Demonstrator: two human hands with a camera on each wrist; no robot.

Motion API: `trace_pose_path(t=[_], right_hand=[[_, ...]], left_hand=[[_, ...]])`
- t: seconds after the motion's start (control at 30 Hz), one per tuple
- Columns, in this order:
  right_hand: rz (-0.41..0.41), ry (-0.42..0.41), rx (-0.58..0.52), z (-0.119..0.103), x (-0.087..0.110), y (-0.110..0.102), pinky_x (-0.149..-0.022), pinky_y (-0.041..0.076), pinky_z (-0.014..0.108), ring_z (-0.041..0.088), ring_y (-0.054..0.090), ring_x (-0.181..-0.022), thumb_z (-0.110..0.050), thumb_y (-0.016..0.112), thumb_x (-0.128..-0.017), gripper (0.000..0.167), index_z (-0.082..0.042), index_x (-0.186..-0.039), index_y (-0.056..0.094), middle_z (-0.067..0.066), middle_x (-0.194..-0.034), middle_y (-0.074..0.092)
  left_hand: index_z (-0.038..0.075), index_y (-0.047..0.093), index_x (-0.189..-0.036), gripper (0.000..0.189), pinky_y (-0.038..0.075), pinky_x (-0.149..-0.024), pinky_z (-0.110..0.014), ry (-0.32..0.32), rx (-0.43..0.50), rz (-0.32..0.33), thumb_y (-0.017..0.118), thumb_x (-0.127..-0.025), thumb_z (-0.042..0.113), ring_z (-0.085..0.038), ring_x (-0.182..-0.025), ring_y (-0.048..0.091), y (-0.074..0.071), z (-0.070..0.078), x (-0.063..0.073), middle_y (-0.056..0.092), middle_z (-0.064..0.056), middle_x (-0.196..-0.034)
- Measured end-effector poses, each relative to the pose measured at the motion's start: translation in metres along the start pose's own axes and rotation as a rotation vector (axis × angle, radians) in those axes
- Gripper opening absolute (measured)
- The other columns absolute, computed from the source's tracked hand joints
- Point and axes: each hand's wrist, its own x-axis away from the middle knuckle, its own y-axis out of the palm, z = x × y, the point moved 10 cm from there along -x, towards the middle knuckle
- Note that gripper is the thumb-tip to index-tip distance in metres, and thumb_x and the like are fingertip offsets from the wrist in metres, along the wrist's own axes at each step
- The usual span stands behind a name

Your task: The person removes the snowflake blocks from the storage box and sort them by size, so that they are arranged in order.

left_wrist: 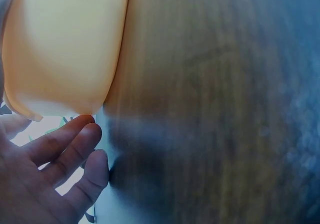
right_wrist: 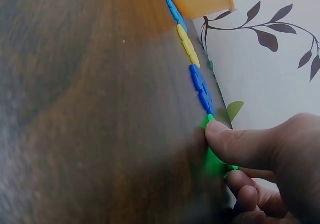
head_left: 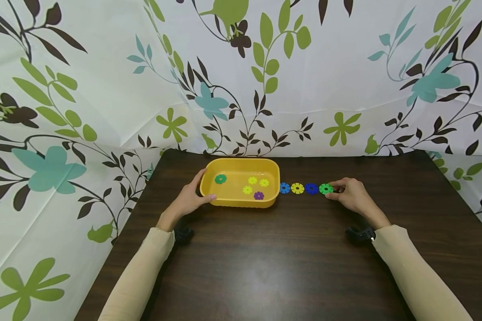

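A yellow plastic tray (head_left: 241, 201) stands toward the back of the table, and my left hand (head_left: 188, 197) grips its left end. The thumb lies at the near rim, while fingers reach round the outside wall. Inside are several notched flower-shaped discs: a green disc (head_left: 220, 179), a purple disc (head_left: 259, 195) and yellow ones. Extending right from the tray is a row of discs: a light blue disc (head_left: 284, 188), a yellow disc (head_left: 297, 188), a dark blue disc (head_left: 311, 189) and a bright green disc (head_left: 325, 189). My right hand (head_left: 351, 194) pinches the bright green one between thumb and fingers.
Everything is on a dark wood-grain table (head_left: 249, 258). A white cloth with leaf and flower prints (head_left: 241, 76) hangs behind the table's back edge and continues along both sides. A black strap (head_left: 360, 234) is at my right wrist.
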Motion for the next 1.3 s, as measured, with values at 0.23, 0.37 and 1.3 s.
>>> trace_pose_path(t=[0.23, 0.37, 1.3], right_hand=[[-0.007, 0.011, 0.012, 0.0001, 0.0014, -0.0004, -0.075, 0.045, 0.032, 0.029, 0.059, -0.093, -0.022, 0.081, -0.098, 0.049, 0.009, -0.135, 0.071, 0.025, -0.112, 0.07], [-0.016, 0.015, 0.017, 0.0004, 0.0009, 0.0002, -0.076, 0.046, 0.032, 0.03, 0.06, -0.095, -0.023, 0.081, -0.098, 0.05, 0.008, -0.136, 0.071, 0.025, -0.114, 0.07], [-0.007, 0.035, 0.006, -0.0018, 0.0022, -0.0008, -0.073, 0.044, 0.031, 0.028, 0.058, -0.092, -0.021, 0.08, -0.097, 0.051, 0.008, -0.138, 0.07, 0.025, -0.114, 0.068]], left_hand=[[0.025, 0.013, -0.176, 0.108, 0.027, -0.131, -0.073, 0.009, 0.005, 0.004, 0.082, -0.097, 0.048, -0.046, -0.16, 0.038, -0.0004, 0.001, -0.0002, 0.03, -0.019, -0.18], [0.025, 0.013, -0.176, 0.107, 0.027, -0.131, -0.074, 0.014, 0.0, 0.004, 0.081, -0.097, 0.048, -0.046, -0.161, 0.037, 0.0001, 0.0007, -0.0002, 0.029, -0.019, -0.18], [0.027, 0.015, -0.176, 0.107, 0.028, -0.13, -0.075, 0.001, -0.001, 0.012, 0.082, -0.096, 0.049, -0.046, -0.158, 0.041, 0.0001, -0.0007, -0.0018, 0.032, -0.02, -0.179]])
